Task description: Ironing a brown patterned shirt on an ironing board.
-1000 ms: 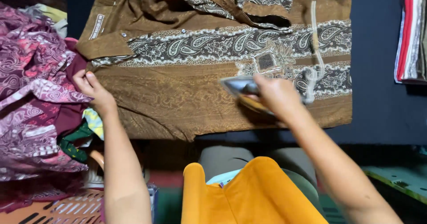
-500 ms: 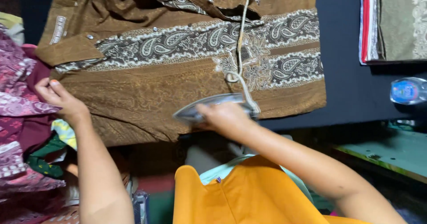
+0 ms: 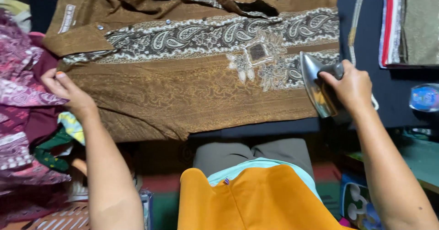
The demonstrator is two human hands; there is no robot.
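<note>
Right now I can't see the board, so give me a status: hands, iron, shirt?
Right hand gripping iron, tilted up at brown patterned shirt's right edge. Left hand on shirt's left edge. Pile of purple clothes crowds left.

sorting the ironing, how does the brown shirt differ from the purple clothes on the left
The brown paisley shirt lies spread flat on the board; the purple patterned clothes sit heaped and crumpled. The shirt is brown with a grey-white band; the heap is pink-purple. The right hand holds the iron at the shirt's edge; the left hand rests where both meet. Both are patterned fabric.
</note>
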